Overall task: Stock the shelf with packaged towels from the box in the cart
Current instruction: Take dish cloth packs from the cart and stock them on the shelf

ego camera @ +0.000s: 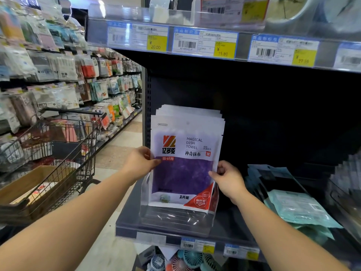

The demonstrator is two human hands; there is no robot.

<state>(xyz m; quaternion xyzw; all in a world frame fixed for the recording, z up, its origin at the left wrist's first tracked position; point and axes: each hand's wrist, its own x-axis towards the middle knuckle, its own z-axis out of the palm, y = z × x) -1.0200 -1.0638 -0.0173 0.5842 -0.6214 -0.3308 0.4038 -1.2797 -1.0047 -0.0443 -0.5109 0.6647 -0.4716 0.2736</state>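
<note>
A stack of purple Magical Dish Towel packs (187, 159) stands upright at the left end of the dark shelf (224, 229), seated in a clear plastic divider tray (175, 220), front label facing out. Several packs sit fanned behind the front one, their top edges stepped.

Both hands are on it. The left hand (139, 163) pinches the stack's left edge, thumb across the front near the red logo; the right hand (227, 178) pinches the right edge lower down, fingers curled behind the packs. Both grips look firm, and the stack seems to rest in the tray.

To the right on the same shelf, teal packs (297, 208) lie flat and untidy, well apart from the purple stack. Above, price tags (205, 44) line the upper shelf edge. Far left, the shopping cart (64, 149) stands in the aisle with an open cardboard box (29, 184) inside; its contents are hard to make out.

The risk now: these packs are slick and thin, standing on edge. Let go unevenly and the stack could slump forward over the tray's low front lip, or the back ones could slide down behind. The fanned tops suggest the stack isn't squared yet, so a release from here may leave it leaning.
</note>
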